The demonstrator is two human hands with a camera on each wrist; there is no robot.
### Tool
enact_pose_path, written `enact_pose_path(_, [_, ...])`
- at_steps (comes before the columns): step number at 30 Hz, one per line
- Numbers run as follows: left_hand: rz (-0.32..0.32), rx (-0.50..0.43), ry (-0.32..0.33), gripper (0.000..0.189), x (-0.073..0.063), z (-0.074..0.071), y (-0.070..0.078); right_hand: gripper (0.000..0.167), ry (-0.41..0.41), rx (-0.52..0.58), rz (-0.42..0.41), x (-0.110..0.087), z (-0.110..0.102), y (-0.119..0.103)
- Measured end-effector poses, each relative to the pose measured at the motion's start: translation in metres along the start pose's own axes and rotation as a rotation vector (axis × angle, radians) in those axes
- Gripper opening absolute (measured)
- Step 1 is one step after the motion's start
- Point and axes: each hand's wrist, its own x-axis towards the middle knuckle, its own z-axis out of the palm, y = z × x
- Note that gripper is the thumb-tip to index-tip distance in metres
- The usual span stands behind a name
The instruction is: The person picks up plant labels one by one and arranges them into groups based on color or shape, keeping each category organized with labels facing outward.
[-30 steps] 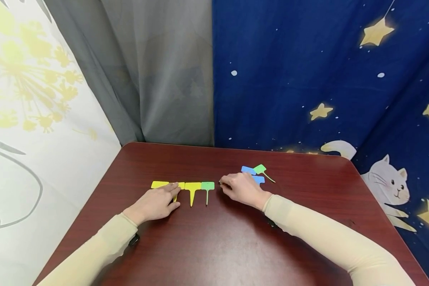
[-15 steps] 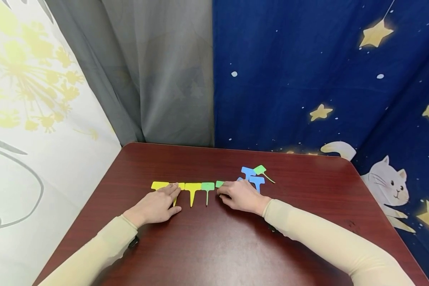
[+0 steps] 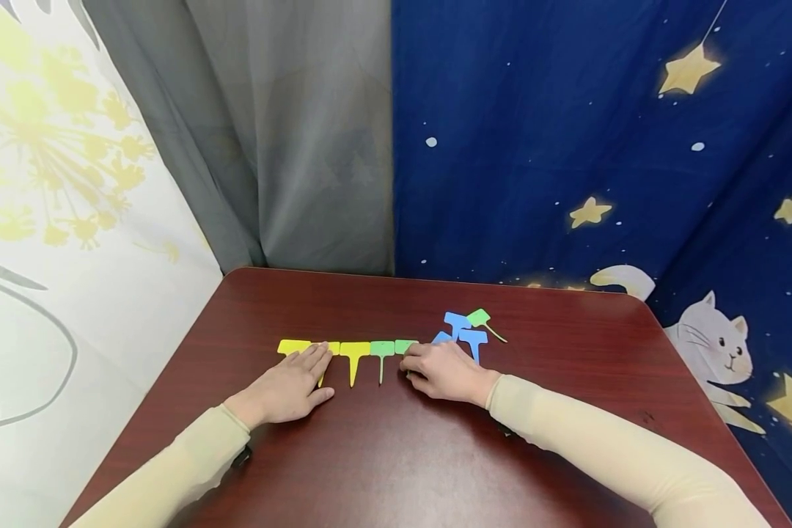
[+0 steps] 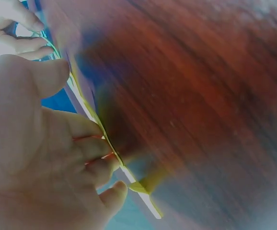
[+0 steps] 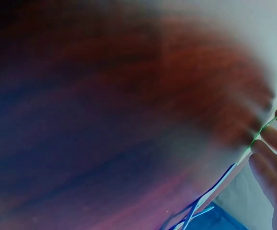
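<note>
A row of T-shaped plant labels lies across the table. From the left come a yellow label (image 3: 293, 345), a second yellow one under the left hand, another yellow label (image 3: 354, 352), a green label (image 3: 382, 348) and a second green label (image 3: 405, 345). My left hand (image 3: 295, 384) rests with straight fingers on the left yellow labels, covering parts of them. My right hand (image 3: 445, 372) pinches the second green label, hiding most of its stem. In the right wrist view, curled fingers (image 5: 272, 143) meet the thin green edge.
Blue labels (image 3: 473, 336) lie just behind and right of the right hand, partly overlapped by it. A tilted green label (image 3: 479, 317) with a bent stem touches them. The dark red table (image 3: 396, 455) ends at the back before grey and blue curtains (image 3: 501, 147).
My right hand has slid the second green label left until its head meets the first green one. The right fingers uncover more of the blue labels. The left hand stays in place.
</note>
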Motion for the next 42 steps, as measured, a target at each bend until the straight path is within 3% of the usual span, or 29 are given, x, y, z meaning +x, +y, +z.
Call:
enact_pose_path(9, [-0.024,0.003,-0.028,0.08,-0.001,0.002,0.004,0.023,-0.017,-0.007,0.018,-0.003,-0.004,-0.002])
enact_pose_path(18, [-0.039,0.016,-0.05,0.081,0.0,0.005,0.003,0.05,-0.094,-0.03,0.131,-0.006,0.0,-0.003])
enact_pose_path(33, [-0.048,0.009,-0.057,0.082,0.0,0.003,0.004,0.048,-0.115,-0.009,0.139,-0.005,-0.002,-0.002])
enact_pose_path(42, [-0.037,0.002,-0.058,0.084,0.0,0.005,0.003,0.041,-0.016,-0.079,0.155,-0.004,-0.017,0.017])
